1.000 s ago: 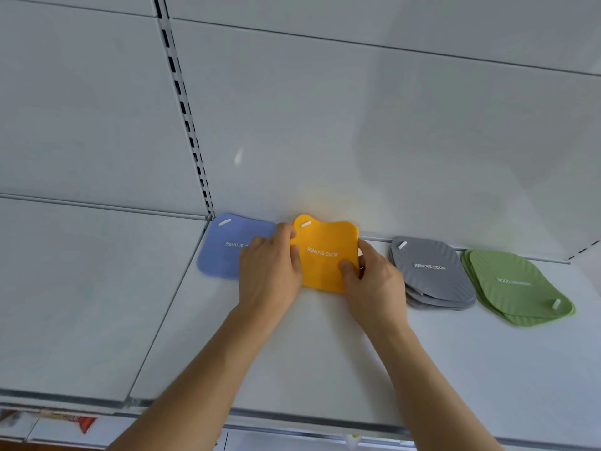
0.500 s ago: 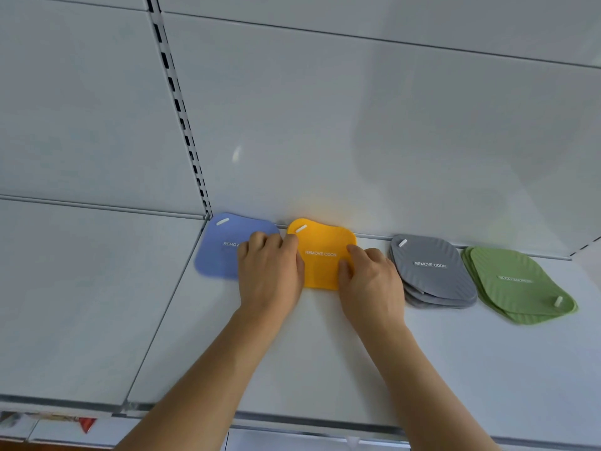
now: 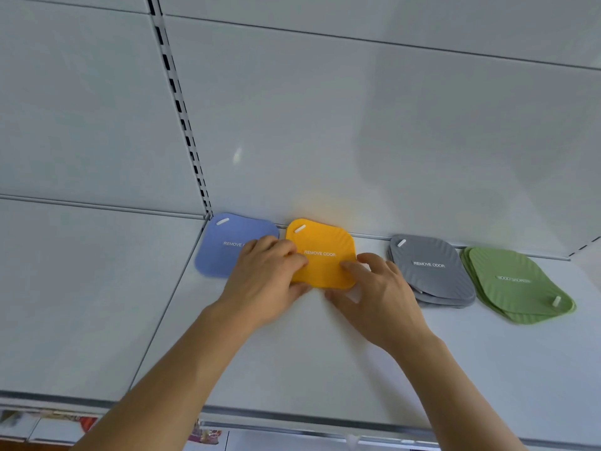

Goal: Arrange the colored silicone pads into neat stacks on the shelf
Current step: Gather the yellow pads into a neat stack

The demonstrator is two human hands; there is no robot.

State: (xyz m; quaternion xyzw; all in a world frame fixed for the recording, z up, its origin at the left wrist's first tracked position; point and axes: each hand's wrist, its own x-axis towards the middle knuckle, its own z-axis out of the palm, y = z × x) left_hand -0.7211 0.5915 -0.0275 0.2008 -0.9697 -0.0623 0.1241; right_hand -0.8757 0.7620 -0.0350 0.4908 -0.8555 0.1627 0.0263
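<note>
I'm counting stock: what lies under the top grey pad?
Under the top grey pad, edges of more grey pads fan out at its near side, at least two. Their faces are covered, so an exact count cannot be told.

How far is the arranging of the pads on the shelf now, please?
Done: the blue pad lies flat at the back. In hand: both hands, left hand and right hand, square up the orange pads. Left: the grey stack and green stack are fanned, their edges not aligned; the green label faces the other way.
</note>
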